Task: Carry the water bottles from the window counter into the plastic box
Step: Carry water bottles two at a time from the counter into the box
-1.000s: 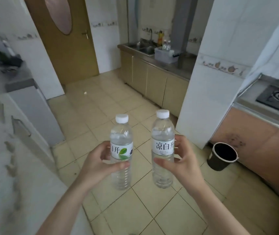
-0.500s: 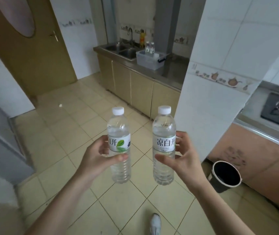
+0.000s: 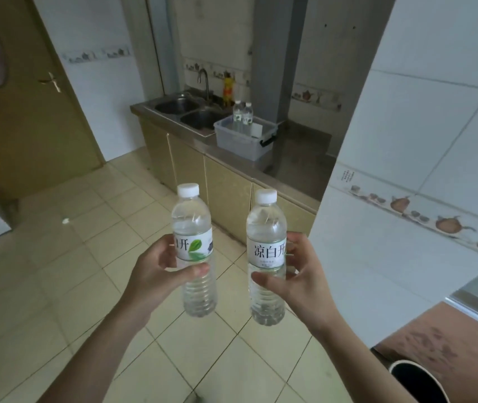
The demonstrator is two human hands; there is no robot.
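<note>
Water bottles: left hand (image 3: pixel 156 274) gripping leaf-label bottle (image 3: pixel 194 251), right hand (image 3: pixel 296 280) gripping "凉白开" bottle (image 3: pixel 267 254); plastic box (image 3: pixel 243 138) sitting beyond on counter (image 3: pixel 299 158) beside sink (image 3: pixel 191 110), holding two bottles (image 3: pixel 242 113).

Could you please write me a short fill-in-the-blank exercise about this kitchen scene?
1. Each hand (left hand, right hand) holds one ____.
2. The box on the counter already holds ____ bottles.
3. The box stands beside the ____.
4. The held bottles' caps are ____ in colour.

Missing words: bottle; two; sink; white

Both bare forearms rise from lower frame, converging centre. Left hand (image 3: pixel 156 274) grips left clear plastic water bottle (image 3: pixel 194 251); right hand (image 3: pixel 299 282) grips right clear plastic water bottle (image 3: pixel 266 257), both upright.
</note>
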